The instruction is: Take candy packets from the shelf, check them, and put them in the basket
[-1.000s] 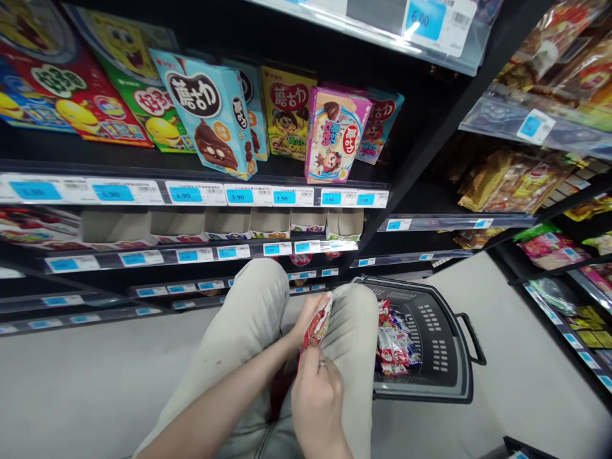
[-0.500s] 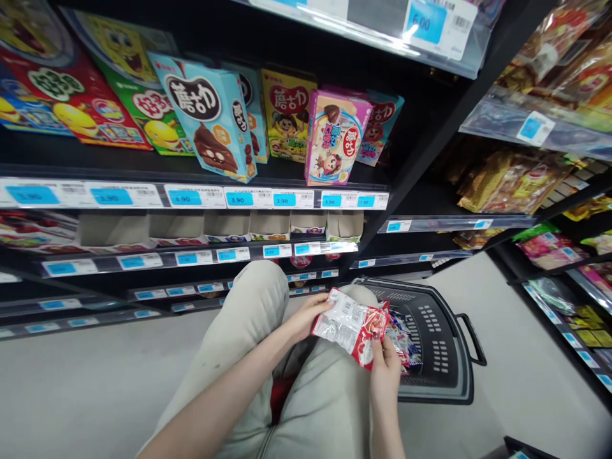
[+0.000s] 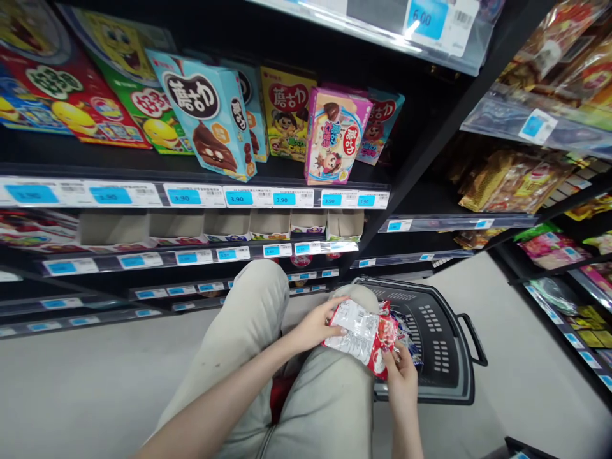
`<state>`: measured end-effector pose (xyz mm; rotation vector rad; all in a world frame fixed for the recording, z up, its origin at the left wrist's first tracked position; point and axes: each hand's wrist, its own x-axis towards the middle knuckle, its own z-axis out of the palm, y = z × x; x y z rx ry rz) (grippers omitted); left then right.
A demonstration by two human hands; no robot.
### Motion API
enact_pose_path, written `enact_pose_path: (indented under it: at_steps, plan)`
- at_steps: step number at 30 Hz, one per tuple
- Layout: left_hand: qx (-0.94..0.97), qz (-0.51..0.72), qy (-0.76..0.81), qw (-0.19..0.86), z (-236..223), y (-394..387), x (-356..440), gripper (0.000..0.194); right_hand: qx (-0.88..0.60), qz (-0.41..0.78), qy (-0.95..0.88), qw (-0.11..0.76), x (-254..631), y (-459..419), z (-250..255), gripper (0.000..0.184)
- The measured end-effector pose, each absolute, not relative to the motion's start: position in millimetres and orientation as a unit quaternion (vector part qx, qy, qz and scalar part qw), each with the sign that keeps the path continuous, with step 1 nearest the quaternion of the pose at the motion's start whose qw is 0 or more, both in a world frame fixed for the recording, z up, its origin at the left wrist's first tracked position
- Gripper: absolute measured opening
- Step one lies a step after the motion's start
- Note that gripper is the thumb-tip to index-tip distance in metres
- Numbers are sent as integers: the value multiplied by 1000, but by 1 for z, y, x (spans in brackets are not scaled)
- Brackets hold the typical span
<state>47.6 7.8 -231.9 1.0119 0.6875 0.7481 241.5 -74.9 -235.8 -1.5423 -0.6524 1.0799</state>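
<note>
A red and white snack packet (image 3: 357,330) is held over my knee, its printed back with small text facing up. My left hand (image 3: 319,325) grips its left end, thumb on top and fingers beneath. At the packet's lower right corner, my right hand (image 3: 400,368) pinches the edge with the thumb on top. Just beyond the packet stands a dark shopping basket (image 3: 442,338) with a black handle. Several small colourful packets (image 3: 405,325) lie in it, partly hidden behind the packet and my right hand.
Ahead, a black shelf carries a blue snack box (image 3: 205,115), a pink box (image 3: 336,135) and others above price labels. Small open cartons (image 3: 270,224) line the shelf below. Bagged snacks (image 3: 511,182) fill shelves to the right. Pale floor (image 3: 502,319) surrounds the basket.
Both hands and the packet have shifted a little to the right and down, toward the basket. My left thumb now lies further over the packet's face.
</note>
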Motion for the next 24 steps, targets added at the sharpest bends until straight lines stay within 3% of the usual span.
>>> enact_pose_path:
  at_steps: [2,5,7,9,11,14,18,24]
  plan:
    - [513,322,353,713,-235,4,49,57,-657,475,-267,521,248,-81,-234,39]
    - [609,267,380,643,-234,-3,48,49,-712,451,-289,454,255,-95,-229,51]
    - [676,231,378,588,-230,-8,47,47,-771,347,-360,396,255,-103,-225,58]
    - [730,216,359,540,-225,-11,47,44,-772,209,-486,352,251,-106,-222,51]
    - [769,211,337,500,-222,-13,47,39,-707,107,-620,323,245,-102,-220,35]
    - [808,190,337,444,-221,-13,47,35,-605,54,-743,280,239,-87,-218,22]
    - [822,185,347,412,-223,-8,45,32,-526,-3,-828,195,243,-71,-214,21]
    - [794,225,347,446,-230,-4,47,30,-415,-144,-897,41,245,-66,-206,30]
